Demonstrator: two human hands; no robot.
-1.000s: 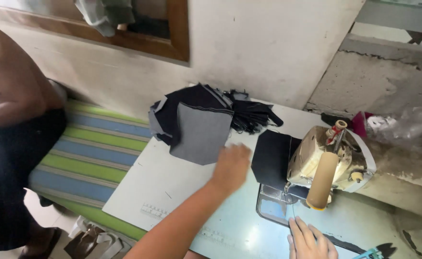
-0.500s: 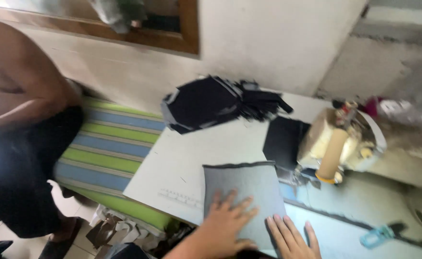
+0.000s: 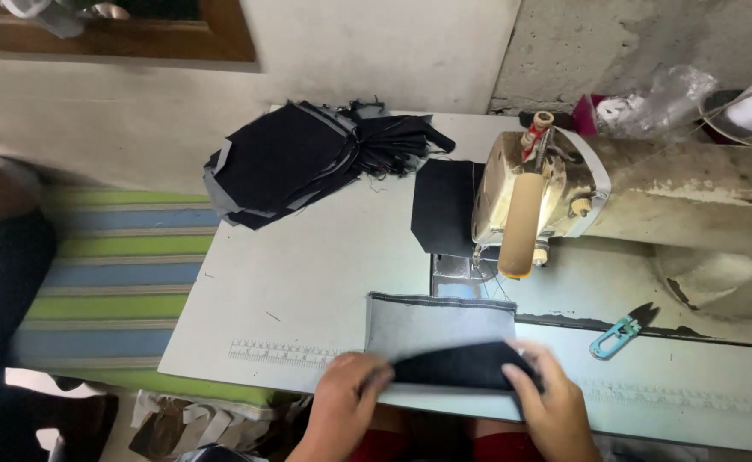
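Pinched between my left hand (image 3: 342, 404) and right hand (image 3: 551, 406), both closed on it, I see the grey fabric piece (image 3: 440, 329) folded at the table's (image 3: 307, 274) near edge, before the sewing machine (image 3: 534, 197), pile of dark pieces (image 3: 299, 158) beyond.

The sewing machine (image 3: 556, 192) ran off the right edge, a person (image 3: 4, 282) was cropped and blurred at left, and both hands' wrists left the bottom edge.
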